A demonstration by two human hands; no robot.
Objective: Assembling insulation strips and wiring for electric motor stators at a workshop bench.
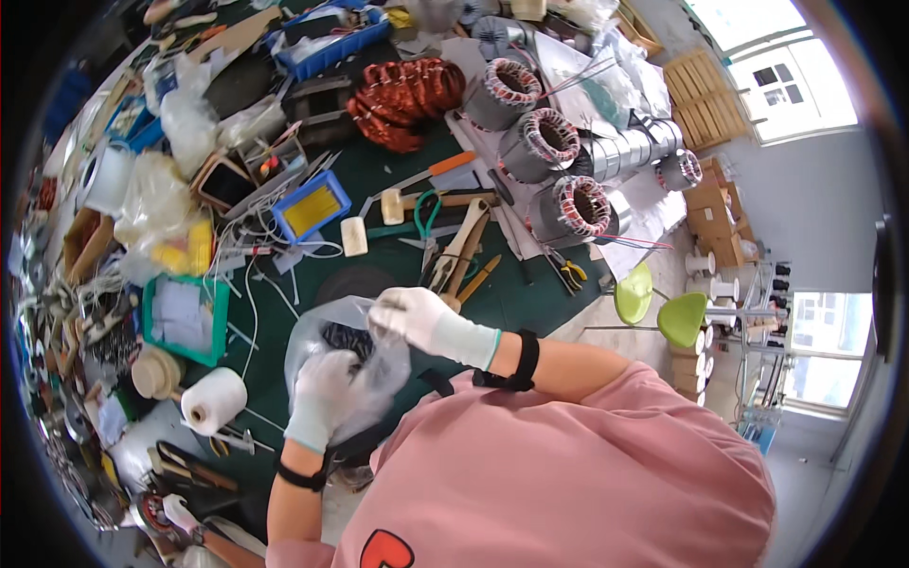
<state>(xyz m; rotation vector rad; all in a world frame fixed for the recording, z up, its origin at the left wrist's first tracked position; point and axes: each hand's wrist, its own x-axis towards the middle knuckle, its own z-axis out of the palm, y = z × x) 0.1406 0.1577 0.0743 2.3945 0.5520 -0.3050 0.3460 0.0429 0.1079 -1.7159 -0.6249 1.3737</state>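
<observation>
One clear bag (pixel 386 379) in one pinching right hand (pixel 415 319), one left hand (pixel 327 388) against it, grip unclear.

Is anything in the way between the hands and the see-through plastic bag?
Only thin white gloves. The right hand is at the plastic bag's upper right edge, and the left hand is against its lower left part. Nothing else visible is in between.
</observation>
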